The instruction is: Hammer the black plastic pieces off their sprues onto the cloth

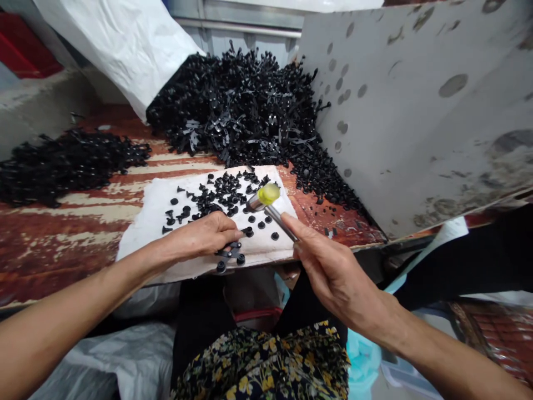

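My right hand point(328, 264) is closed round the metal handle of a small hammer point(263, 198) with a yellow-green face, its head over the white cloth point(145, 233). Closed on a black linked part with round knobs point(230, 253) is my left hand point(210, 236), at the cloth's front edge. The part sticks out below and to the right of my fingertips. Many small black round-headed pieces point(225, 189) lie loose on the cloth, with several standing head down point(261, 225) near the hammer.
A large heap of black linked parts point(245, 105) spills from a white sack point(125, 50) at the back. Another black pile point(62, 161) sits at left on the worn red-brown table point(137, 172). A tall grey board point(400, 111) stands along the right side.
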Tool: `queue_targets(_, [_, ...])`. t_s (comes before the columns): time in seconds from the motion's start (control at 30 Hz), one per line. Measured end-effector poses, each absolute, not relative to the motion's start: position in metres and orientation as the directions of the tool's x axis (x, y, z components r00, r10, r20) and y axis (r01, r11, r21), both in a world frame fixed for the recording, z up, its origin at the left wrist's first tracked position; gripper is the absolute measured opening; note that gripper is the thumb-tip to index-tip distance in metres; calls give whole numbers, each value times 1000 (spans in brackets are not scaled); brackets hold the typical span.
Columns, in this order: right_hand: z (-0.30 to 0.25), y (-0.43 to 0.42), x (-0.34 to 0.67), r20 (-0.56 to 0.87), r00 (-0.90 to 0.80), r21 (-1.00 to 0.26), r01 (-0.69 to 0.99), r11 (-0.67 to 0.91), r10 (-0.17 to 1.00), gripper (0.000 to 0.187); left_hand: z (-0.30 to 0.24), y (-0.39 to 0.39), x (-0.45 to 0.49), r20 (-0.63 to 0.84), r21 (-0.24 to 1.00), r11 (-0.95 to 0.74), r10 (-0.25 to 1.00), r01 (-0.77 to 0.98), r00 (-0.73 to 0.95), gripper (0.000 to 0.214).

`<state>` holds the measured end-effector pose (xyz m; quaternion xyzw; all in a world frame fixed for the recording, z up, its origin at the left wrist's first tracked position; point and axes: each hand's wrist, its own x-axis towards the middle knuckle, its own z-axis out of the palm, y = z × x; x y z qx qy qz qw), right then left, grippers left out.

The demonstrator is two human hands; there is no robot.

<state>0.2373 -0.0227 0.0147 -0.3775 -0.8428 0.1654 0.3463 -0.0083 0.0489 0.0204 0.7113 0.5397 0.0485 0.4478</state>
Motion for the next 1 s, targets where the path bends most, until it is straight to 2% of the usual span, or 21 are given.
queue_targets(0.07, [15, -26, 237, 542, -423, -536, 491, 687, 726, 63, 19, 48, -9, -412, 705, -10, 808, 709, 421, 38])
queue_targets(0.1, [12, -27, 237, 539, -420, -531, 504, 681, 730, 64, 19, 48, -9, -412, 710, -10, 805, 704, 426, 38])
queue_targets(0.27, [-2, -30, 241, 331, -515, -528, 594, 607, 791, 56, 22, 44, -8, -402, 706, -23, 810, 707, 428, 38])
queue_targets(0.43, [8, -23, 237, 427, -327, -698, 473, 537, 843, 42, 30, 29, -1, -357, 736, -88, 791, 671, 496, 41])
queue_targets(0.53, [6, -19, 229, 256, -315, -858, 362, 365, 914, 21, 37, 15, 13, -290, 792, -190, 718, 580, 632, 37])
queue_targets(0.6, [0, -21, 227, 122, -337, -944, 252, 214, 933, 15, 39, 8, 22, -241, 789, -275, 683, 549, 689, 33])
queue_targets(0.63, [-4, -24, 227, 80, -336, -970, 191, 151, 938, 16, 39, 4, 25, -214, 772, -303, 704, 559, 677, 32])
queue_targets(0.7, [-10, -32, 229, 23, -290, -994, 94, 53, 957, 21, 38, -3, 24, -135, 723, -291, 830, 627, 541, 27])
queue_targets(0.77, [-14, -41, 234, -32, -186, -999, 27, -27, 982, 28, 34, -10, 19, -58, 695, -189, 947, 694, 316, 31])
queue_targets(0.83, [-16, -49, 238, -78, -76, -996, -28, -81, 994, 34, 29, -19, 14, -61, 707, -93, 979, 701, 192, 38])
queue_targets(0.9, [-19, -55, 240, -86, -6, -995, -50, -87, 996, 37, 25, -27, 15, -138, 746, -64, 959, 663, 248, 42])
queue_targets(1.0, [-25, -61, 236, -42, -4, -999, -15, -42, 999, 32, 21, -33, 28, -199, 798, -62, 912, 599, 359, 43])
